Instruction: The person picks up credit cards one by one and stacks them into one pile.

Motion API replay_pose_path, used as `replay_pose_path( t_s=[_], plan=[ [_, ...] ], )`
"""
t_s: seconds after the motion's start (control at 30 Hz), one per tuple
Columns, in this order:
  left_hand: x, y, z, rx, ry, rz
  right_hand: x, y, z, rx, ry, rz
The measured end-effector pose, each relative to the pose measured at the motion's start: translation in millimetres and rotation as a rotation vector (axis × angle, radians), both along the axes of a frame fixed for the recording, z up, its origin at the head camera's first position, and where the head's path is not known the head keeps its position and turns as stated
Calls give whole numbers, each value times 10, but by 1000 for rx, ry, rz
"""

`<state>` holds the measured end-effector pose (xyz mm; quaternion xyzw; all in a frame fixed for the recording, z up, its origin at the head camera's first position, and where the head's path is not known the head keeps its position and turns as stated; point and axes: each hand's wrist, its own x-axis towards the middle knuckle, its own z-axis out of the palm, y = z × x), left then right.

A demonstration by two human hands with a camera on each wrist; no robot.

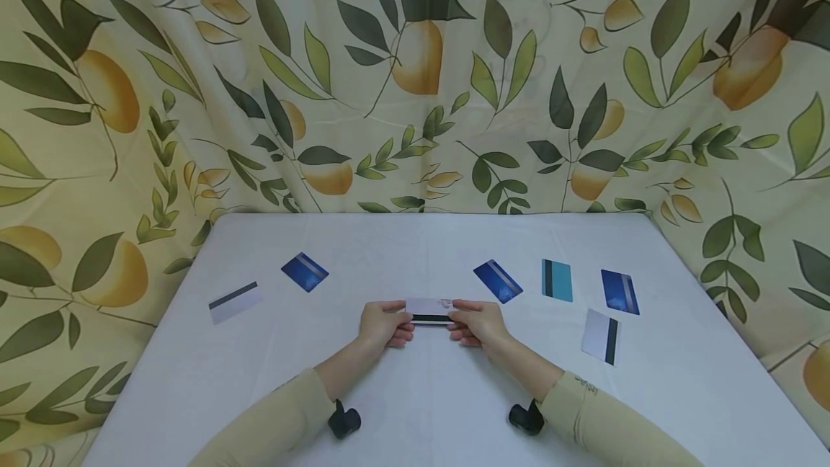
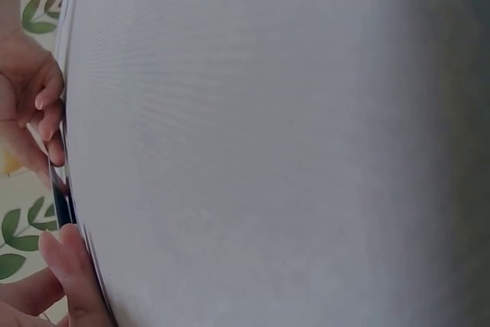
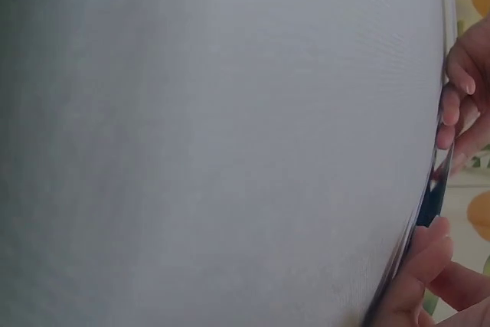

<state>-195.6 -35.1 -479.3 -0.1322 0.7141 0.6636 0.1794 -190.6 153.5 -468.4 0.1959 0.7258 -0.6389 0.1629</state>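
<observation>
From my remote station I had broad margins around the held card (image 1: 428, 306): a stretch of white cloth ran from it to the far edge of the table (image 1: 415, 258), and more lay to either side before the nearest loose cards. Off to the left were a blue card (image 1: 305, 272) and, nearer, a white striped card (image 1: 235, 303) toward the left edge. The right side was more crowded: a tilted dark-blue card (image 1: 498, 281), a teal card (image 1: 557, 280), another blue one (image 1: 619, 292) farthest right, and a pale card (image 1: 601, 337) just on the near side of that. The white covering looked smooth, and a curtain (image 1: 454, 103) printed with leaves and yellow fruit hung beyond the far edge. Both forearms, in beige sleeves (image 1: 279, 420), slanted inward from the near side. The left hand (image 1: 381, 324) pinched the held card's left end and the right hand (image 1: 483, 324) its right end, thumbs and fingers closed on it, dark stripe toward the near side. I could not tell whether it touched the table.
</observation>
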Motion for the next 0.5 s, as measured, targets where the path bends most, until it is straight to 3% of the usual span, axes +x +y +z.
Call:
replay_pose_path(
  t_s=[0.5],
  plan=[
    [-10,-6,-31,-94,77,-29,-27,1,8,117,43,69]
  ],
)
